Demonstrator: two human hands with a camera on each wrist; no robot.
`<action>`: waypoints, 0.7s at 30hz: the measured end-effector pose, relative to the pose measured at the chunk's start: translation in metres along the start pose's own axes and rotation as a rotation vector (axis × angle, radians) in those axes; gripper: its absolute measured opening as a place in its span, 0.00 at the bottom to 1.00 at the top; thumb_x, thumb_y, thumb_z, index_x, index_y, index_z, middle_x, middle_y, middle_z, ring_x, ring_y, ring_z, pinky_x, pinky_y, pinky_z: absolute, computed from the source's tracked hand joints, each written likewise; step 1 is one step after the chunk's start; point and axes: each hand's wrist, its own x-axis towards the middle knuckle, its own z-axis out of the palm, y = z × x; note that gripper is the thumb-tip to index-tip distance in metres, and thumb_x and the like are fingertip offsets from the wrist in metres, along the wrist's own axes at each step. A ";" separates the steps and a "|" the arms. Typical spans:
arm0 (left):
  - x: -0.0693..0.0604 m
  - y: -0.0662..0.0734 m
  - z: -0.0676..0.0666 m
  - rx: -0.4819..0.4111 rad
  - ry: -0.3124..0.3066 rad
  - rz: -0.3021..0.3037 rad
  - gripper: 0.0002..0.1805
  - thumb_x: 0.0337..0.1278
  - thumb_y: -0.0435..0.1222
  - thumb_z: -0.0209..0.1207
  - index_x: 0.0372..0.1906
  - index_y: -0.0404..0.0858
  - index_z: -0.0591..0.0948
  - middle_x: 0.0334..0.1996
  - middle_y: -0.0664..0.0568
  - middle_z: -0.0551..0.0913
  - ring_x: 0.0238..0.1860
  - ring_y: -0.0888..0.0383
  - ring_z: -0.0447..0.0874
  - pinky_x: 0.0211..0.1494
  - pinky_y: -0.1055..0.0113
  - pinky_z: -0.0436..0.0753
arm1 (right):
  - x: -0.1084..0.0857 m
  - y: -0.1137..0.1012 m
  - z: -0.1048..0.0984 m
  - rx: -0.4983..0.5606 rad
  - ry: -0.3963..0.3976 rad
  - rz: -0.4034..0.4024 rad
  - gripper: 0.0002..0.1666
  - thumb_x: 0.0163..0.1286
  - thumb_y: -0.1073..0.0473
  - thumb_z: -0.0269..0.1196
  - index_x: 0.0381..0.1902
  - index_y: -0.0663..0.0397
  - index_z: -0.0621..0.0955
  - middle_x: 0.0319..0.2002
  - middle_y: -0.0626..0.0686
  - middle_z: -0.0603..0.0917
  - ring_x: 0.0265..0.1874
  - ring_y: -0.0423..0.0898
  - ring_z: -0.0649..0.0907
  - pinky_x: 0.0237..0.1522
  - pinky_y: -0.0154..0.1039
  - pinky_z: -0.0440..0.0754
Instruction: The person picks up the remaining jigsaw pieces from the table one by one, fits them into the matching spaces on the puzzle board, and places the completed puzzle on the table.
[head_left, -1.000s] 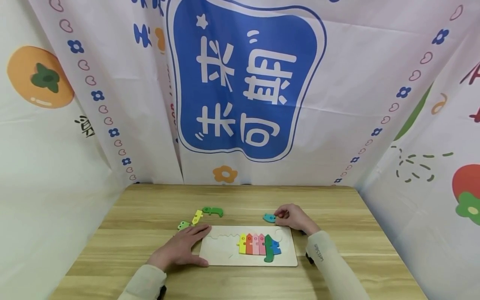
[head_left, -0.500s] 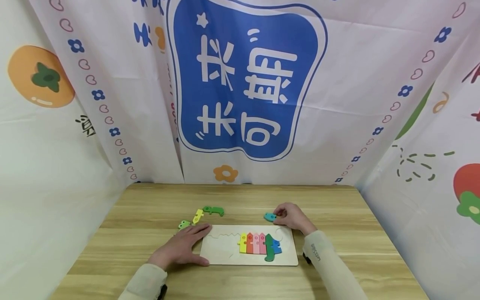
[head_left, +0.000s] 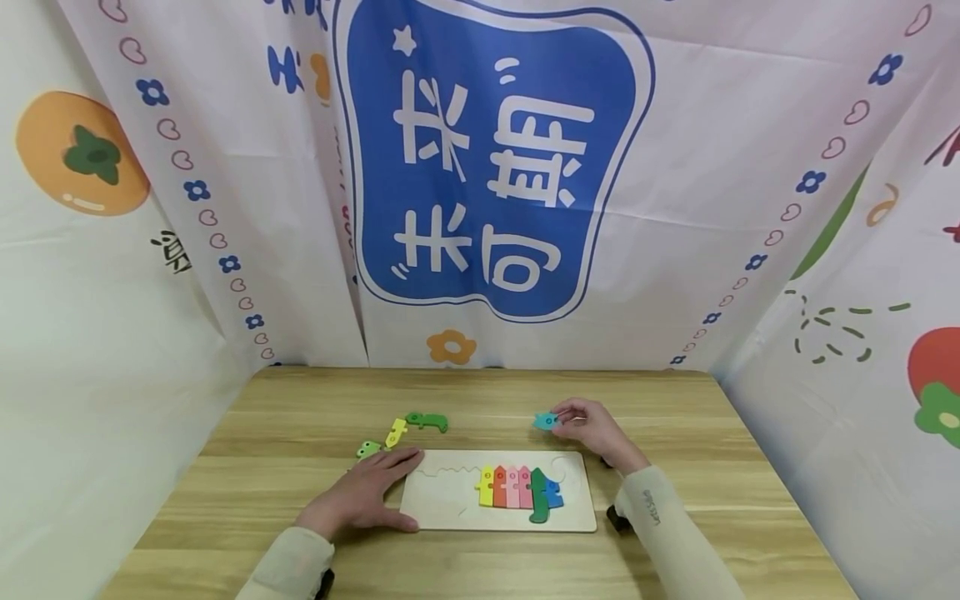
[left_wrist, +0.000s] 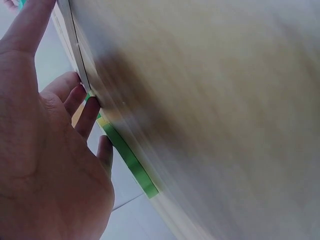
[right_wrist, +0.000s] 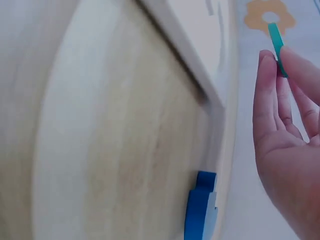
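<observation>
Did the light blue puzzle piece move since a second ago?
Yes. In the head view, the light blue puzzle piece in the right hand has gone up the picture and slightly right, farther from the puzzle board.

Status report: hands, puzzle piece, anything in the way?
Right hand: pinching teal piece, lifted. Left hand: on board, left end. Loose blue piece beside board, apparently not blocking.

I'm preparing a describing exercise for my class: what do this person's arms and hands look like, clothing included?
The left hand and right hand are bare. The left sleeve and right sleeve are long and pale off-white; the right one carries dark lettering, too small to read. A black object, mostly hidden, shows beside each sleeve.
</observation>
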 end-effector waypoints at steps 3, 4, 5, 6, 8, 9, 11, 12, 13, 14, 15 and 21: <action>0.000 0.000 0.000 0.015 0.010 0.014 0.60 0.46 0.72 0.67 0.81 0.46 0.64 0.80 0.47 0.63 0.78 0.33 0.59 0.74 0.30 0.62 | -0.002 0.001 -0.003 0.103 -0.031 -0.005 0.20 0.73 0.65 0.67 0.61 0.63 0.81 0.53 0.61 0.82 0.51 0.56 0.85 0.55 0.46 0.87; 0.000 0.001 0.000 0.013 0.011 0.014 0.60 0.46 0.71 0.68 0.81 0.46 0.64 0.80 0.47 0.64 0.78 0.33 0.59 0.74 0.31 0.63 | -0.003 0.001 -0.003 0.134 -0.039 -0.007 0.21 0.74 0.65 0.65 0.62 0.63 0.80 0.53 0.62 0.80 0.53 0.59 0.84 0.57 0.49 0.87; 0.000 0.001 0.000 0.012 0.012 0.015 0.60 0.46 0.71 0.68 0.81 0.45 0.64 0.79 0.47 0.64 0.78 0.33 0.60 0.74 0.30 0.63 | -0.003 0.001 -0.003 0.167 -0.044 -0.002 0.21 0.75 0.66 0.64 0.64 0.64 0.79 0.53 0.61 0.79 0.54 0.62 0.84 0.59 0.51 0.85; 0.000 0.001 0.000 0.017 0.014 0.022 0.60 0.46 0.71 0.68 0.81 0.45 0.65 0.79 0.46 0.65 0.77 0.33 0.60 0.73 0.30 0.64 | -0.004 0.000 -0.004 0.198 -0.051 0.001 0.22 0.76 0.67 0.62 0.65 0.65 0.78 0.53 0.62 0.78 0.55 0.65 0.84 0.61 0.54 0.84; 0.000 0.001 -0.001 0.021 0.013 0.025 0.59 0.46 0.71 0.68 0.81 0.45 0.64 0.79 0.46 0.65 0.77 0.32 0.60 0.73 0.30 0.64 | -0.005 -0.001 -0.004 0.250 -0.054 0.016 0.23 0.77 0.68 0.61 0.67 0.66 0.76 0.52 0.61 0.77 0.55 0.67 0.84 0.62 0.56 0.83; 0.000 0.002 -0.001 0.016 0.012 0.022 0.59 0.46 0.70 0.69 0.81 0.45 0.64 0.79 0.47 0.65 0.77 0.32 0.60 0.73 0.30 0.64 | -0.005 -0.002 -0.004 0.269 -0.052 0.027 0.23 0.77 0.69 0.60 0.67 0.67 0.76 0.53 0.60 0.77 0.55 0.67 0.84 0.62 0.56 0.82; 0.000 0.001 -0.001 0.023 0.010 0.022 0.60 0.46 0.71 0.68 0.81 0.45 0.64 0.79 0.46 0.64 0.77 0.32 0.60 0.73 0.30 0.64 | -0.006 -0.004 -0.003 0.292 -0.053 0.048 0.23 0.77 0.69 0.59 0.68 0.66 0.76 0.53 0.60 0.77 0.54 0.66 0.85 0.61 0.55 0.83; 0.000 0.001 -0.002 0.024 0.006 0.018 0.60 0.46 0.71 0.68 0.81 0.46 0.64 0.80 0.47 0.64 0.77 0.32 0.60 0.73 0.30 0.64 | -0.006 -0.005 -0.002 0.301 -0.053 0.057 0.23 0.78 0.69 0.59 0.68 0.66 0.75 0.54 0.60 0.77 0.54 0.64 0.86 0.61 0.54 0.83; 0.000 0.001 -0.003 0.018 0.002 0.010 0.60 0.46 0.71 0.68 0.81 0.45 0.64 0.80 0.47 0.64 0.77 0.32 0.59 0.73 0.30 0.63 | -0.006 -0.005 -0.002 0.307 -0.056 0.060 0.23 0.78 0.69 0.58 0.69 0.67 0.75 0.54 0.60 0.77 0.53 0.63 0.87 0.60 0.54 0.83; 0.000 0.002 -0.003 0.016 -0.002 0.005 0.60 0.46 0.71 0.68 0.81 0.45 0.64 0.80 0.47 0.63 0.78 0.32 0.59 0.73 0.30 0.63 | -0.006 -0.006 -0.001 0.313 -0.059 0.063 0.23 0.78 0.69 0.58 0.69 0.67 0.75 0.55 0.61 0.77 0.52 0.61 0.87 0.60 0.53 0.84; -0.001 0.002 -0.004 0.012 -0.006 0.000 0.60 0.46 0.71 0.69 0.81 0.45 0.64 0.80 0.47 0.63 0.78 0.32 0.59 0.73 0.30 0.63 | -0.006 -0.007 -0.001 0.316 -0.063 0.065 0.23 0.79 0.69 0.58 0.69 0.67 0.75 0.56 0.62 0.77 0.52 0.59 0.88 0.60 0.52 0.84; 0.001 0.002 -0.005 0.005 -0.032 -0.009 0.61 0.46 0.71 0.68 0.82 0.45 0.62 0.81 0.47 0.61 0.79 0.31 0.56 0.74 0.30 0.61 | -0.008 -0.007 0.001 0.304 -0.064 0.061 0.23 0.80 0.69 0.56 0.70 0.64 0.75 0.63 0.64 0.77 0.49 0.47 0.88 0.62 0.50 0.83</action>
